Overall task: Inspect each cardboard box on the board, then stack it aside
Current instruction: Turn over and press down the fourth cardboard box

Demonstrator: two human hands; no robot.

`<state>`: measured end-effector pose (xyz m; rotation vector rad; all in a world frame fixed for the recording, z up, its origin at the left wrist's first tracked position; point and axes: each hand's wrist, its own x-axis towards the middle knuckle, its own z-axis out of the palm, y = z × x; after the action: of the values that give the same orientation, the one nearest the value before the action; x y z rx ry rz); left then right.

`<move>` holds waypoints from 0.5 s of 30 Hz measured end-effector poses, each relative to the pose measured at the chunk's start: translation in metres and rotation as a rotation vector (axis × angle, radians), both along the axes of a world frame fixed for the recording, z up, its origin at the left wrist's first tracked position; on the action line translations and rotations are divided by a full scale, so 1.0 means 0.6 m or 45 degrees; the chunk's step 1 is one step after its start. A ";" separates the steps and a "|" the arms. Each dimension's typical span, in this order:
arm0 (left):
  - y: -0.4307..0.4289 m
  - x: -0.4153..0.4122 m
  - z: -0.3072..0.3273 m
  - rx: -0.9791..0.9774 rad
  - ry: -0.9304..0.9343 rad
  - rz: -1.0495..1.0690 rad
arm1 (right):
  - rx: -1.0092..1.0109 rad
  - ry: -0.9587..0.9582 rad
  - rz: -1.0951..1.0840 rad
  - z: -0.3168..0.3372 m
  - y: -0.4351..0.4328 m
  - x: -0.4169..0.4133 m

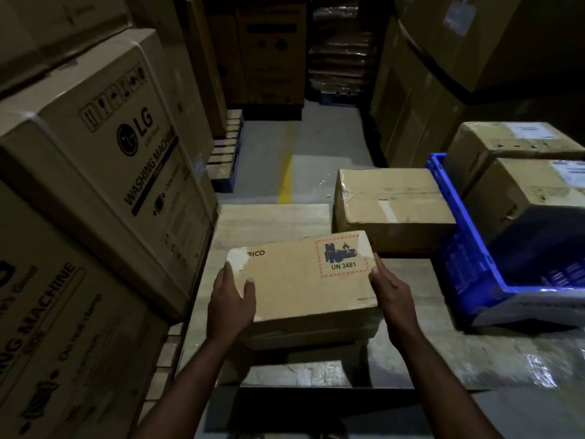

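Presently the labelled box [310, 280], long axis left-right, lies just nearer me than the taped box [389, 198], short ends gripped between fingers [227, 268] of my left hand [232, 299] and right hand [391, 289].

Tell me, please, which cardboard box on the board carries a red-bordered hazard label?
The near box, held by the left hand and right hand: it bears the UN 3481 label; the taped box behind it shows none.
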<state>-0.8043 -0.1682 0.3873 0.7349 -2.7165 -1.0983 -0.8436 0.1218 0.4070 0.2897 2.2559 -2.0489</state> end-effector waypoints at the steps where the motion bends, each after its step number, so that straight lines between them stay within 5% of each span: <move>1: -0.003 0.002 -0.001 0.013 -0.003 -0.011 | 0.007 0.035 0.015 0.015 -0.003 -0.001; 11: 0.032 0.022 -0.023 0.240 -0.270 -0.147 | 0.494 0.321 0.169 0.136 -0.075 0.012; 15: 0.037 0.012 0.073 0.328 -0.068 -0.355 | 0.515 0.388 0.370 0.160 -0.117 0.025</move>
<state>-0.7971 -0.1461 0.4312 0.4250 -2.8162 -1.5313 -0.8283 0.0517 0.5030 -0.3359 2.6880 -1.5725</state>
